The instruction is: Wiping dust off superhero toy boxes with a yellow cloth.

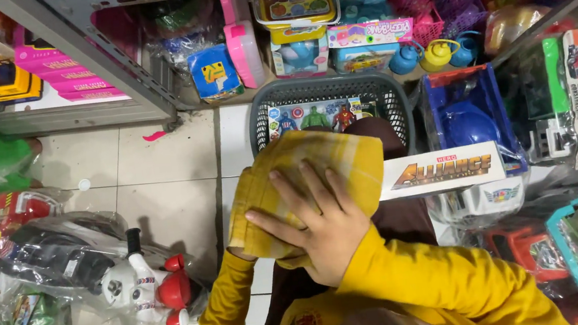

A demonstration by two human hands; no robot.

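You've got a grey metal shelf rack (123, 65) top left, pink boxes (65, 72) and a yellow toy truck (0, 80) on it. Dark plastic basket (330, 106) sits centre on the tiled floor (157, 164). Blue crate (471, 118) just right of it. White-and-red ride-on toy (147, 290) lower left, beside what looks like bagged toys (28, 253).

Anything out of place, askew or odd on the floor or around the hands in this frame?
A small pink scrap lies loose on the tiled floor by the shelf leg, and a white cap sits alone nearby. The right hand presses flat on a yellow cloth; nothing looks damaged.
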